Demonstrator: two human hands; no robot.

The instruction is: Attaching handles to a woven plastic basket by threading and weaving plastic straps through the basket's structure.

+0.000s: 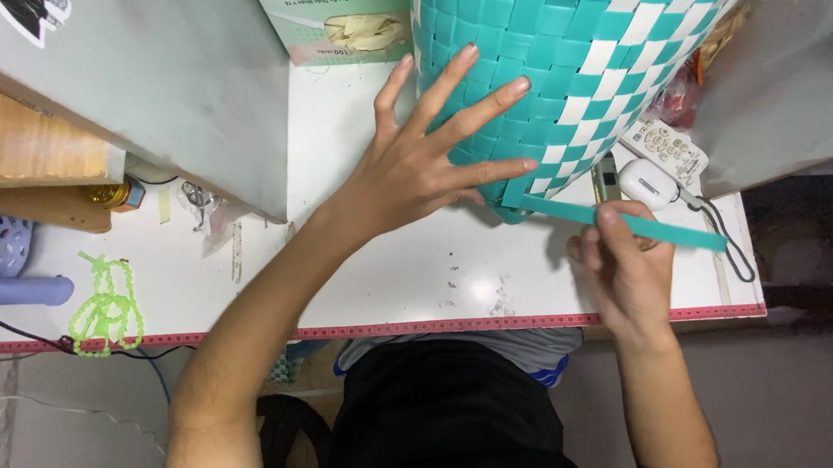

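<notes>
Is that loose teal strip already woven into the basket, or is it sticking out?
Sticking out. The teal strip leaves the woven basket near its edge, and the right hand pinches it above the table.

1. Woven basket point(551, 73): smooth, slightly glossy teal and white plastic strips
2. Loose teal strap point(675, 232): same flat plastic
3. Tabletop point(406, 271): matt white, scuffed
4. Earbud case point(647, 184): glossy white plastic

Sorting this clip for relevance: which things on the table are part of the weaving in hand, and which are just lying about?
In use:
- woven basket, teal and white, steadied by the left hand
- loose teal strip, pinched by the right hand

Lying about:
- tissue box
- remote control
- white earbud case
- green bead string
- scissors
</notes>
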